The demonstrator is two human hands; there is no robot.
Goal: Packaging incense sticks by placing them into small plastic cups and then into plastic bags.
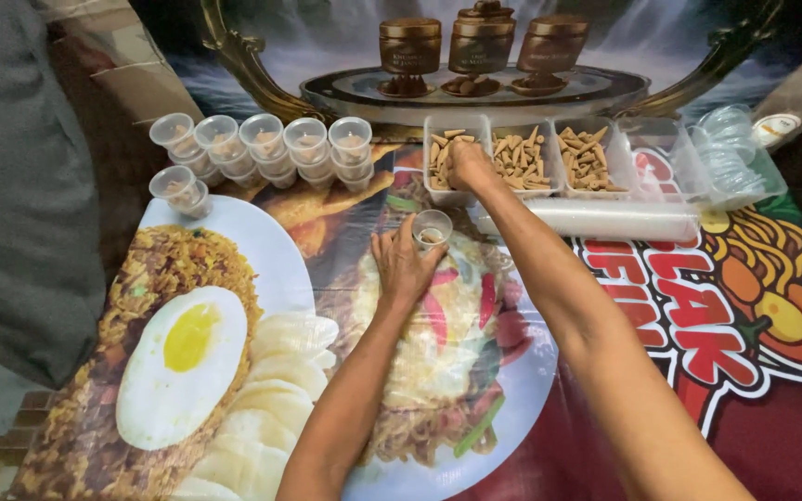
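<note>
Printed banner table (661, 306): my left hand (403, 267) grips a small cup (432, 228); beyond it, my right hand (469, 165) pinches sticks in the tray (446, 158).

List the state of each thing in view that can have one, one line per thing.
Left hand: fingers holding a small clear cup.
Small clear cup: upright, lidless, a little inside.
Right hand: reaching into the leftmost tray.
Leftmost tray: open, holding brown sticks.
Stacked cups: upright, in stacks.
Three brown jars: lids on.

Head camera, looking down, close overhead
</note>
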